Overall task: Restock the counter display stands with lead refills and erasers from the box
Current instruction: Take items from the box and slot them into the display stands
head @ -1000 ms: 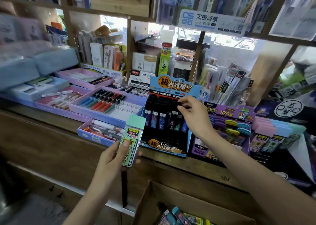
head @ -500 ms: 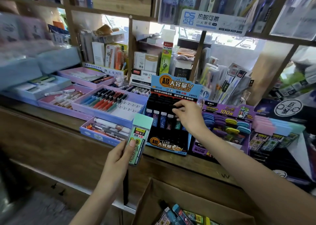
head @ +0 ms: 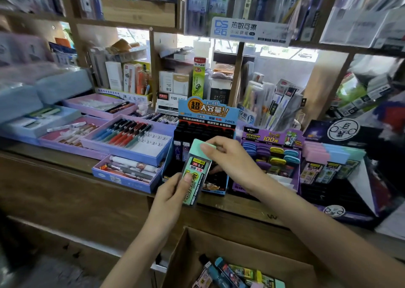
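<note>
The fingers of the right hand are curled and pinch the mint cap at the top of a lead refill case. I judge from this that the step in hand is the passing of one case from the left hand to the right hand, so that it can go into the stand. The left hand grips the lower part of the same case, with its thumb pressed flat on the printed label and the other fingers closed behind, where I cannot see them well. The case is upright, a little tilted, and it is held in the air just in front of the black display stand with the blue header. It does not touch the stand, as far as I can tell. The upper rows of the stand look dark and I cannot tell which slots are free. The next move probably calls for the left hand to release, and for the right hand to lower the case straight into a free slot. To the right stands the purple eraser stand, on the same wooden counter. Below, near the person, is the open box with more refill cases lying inside.
</note>
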The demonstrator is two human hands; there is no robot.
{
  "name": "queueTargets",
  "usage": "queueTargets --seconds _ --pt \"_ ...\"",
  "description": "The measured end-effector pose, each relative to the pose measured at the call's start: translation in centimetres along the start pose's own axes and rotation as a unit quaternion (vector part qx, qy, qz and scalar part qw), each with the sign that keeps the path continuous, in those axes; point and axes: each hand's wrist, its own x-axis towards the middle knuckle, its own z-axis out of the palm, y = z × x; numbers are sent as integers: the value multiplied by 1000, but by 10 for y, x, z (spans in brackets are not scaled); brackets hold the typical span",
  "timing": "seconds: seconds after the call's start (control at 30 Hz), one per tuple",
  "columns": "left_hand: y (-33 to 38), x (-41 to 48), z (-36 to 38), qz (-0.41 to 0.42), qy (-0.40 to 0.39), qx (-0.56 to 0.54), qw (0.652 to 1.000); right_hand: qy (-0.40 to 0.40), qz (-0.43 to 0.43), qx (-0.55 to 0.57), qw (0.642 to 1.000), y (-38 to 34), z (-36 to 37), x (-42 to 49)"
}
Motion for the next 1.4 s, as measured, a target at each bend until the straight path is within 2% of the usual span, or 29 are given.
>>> queueTargets --seconds 0.17,0.27,0.4,0.53,0.63,0.77,0.9,1.03,1.23,1.33,1.4 --pt "4 5 17 7 -48 25 999 -30 5 10 999 4 -30 -14" --pt "3 10 27 18 -69 103 992 -23 10 -7 1000 13 -57 -28" --pt "-8 20 49 70 -84 246 963 34 34 -27 998 34 -112 -54" --pt "-17 25 84 112 -132 288 942 123 48 -48 990 63 -180 -80" --pt "-23 28 111 144 -155 321 923 179 64 -141 972 87 -232 -94" --pt "-22 30 143 172 -185 340 906 202 79 -318 923 107 -282 -100" --pt "-21 30 182 229 -236 364 872 226 80 -378 894 117 -297 -87" --pt "-29 23 216 246 -261 386 850 194 94 -439 872 123 -297 -76" --pt "-48 20 229 220 -282 460 813 144 94 -432 886 119 -304 -72" --pt "-51 20 228 224 -280 447 819 102 108 -409 900 117 -307 -74" --pt "-52 21 228 231 -274 439 824 106 112 -414 897 120 -305 -76"
